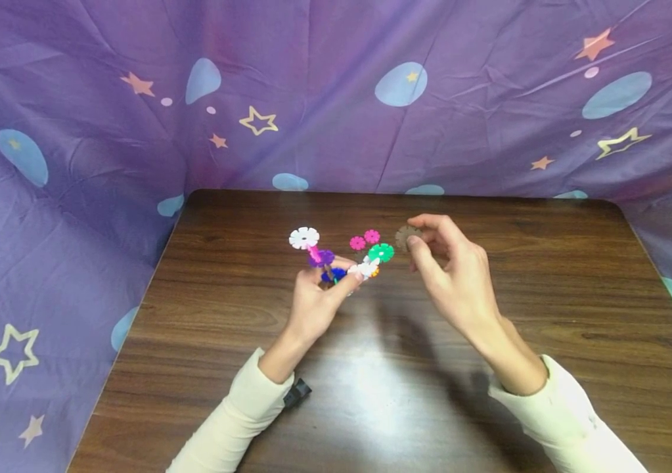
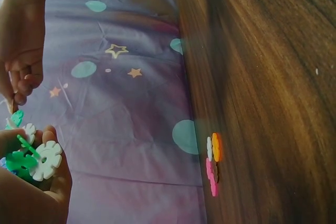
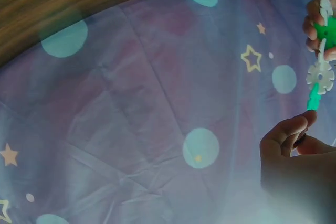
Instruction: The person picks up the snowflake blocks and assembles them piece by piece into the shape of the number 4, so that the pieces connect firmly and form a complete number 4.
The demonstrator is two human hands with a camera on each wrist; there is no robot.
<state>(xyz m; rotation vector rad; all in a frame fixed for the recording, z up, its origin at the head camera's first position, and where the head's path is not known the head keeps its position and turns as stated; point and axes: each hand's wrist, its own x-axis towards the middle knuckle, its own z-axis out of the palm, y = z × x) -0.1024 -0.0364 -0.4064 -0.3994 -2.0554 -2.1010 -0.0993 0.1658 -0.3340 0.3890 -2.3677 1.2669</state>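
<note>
My left hand (image 1: 319, 303) grips a chain of interlocking plastic snowflake discs in several colours. At the chain's left end is a white disc (image 1: 303, 237), with a purple disc (image 1: 322, 258) and a blue disc (image 1: 332, 275) lower down. On the right, a green disc (image 1: 380, 252) sticks out past the thumb. Between thumb and fingertips, my right hand (image 1: 460, 282) pinches a brown disc (image 1: 404, 237), held just right of the green one. In the right wrist view, the edge-on green disc (image 3: 314, 97) appears right above the right fingertips, slotted into a white disc (image 3: 320, 77).
Loose pink discs (image 1: 372, 236) lie on the brown wooden table (image 1: 229, 263) beyond the hands. The left wrist view also shows an orange disc (image 2: 217, 147) beside them, near the table's edge. A purple patterned cloth (image 1: 336, 98) hangs around the back and sides.
</note>
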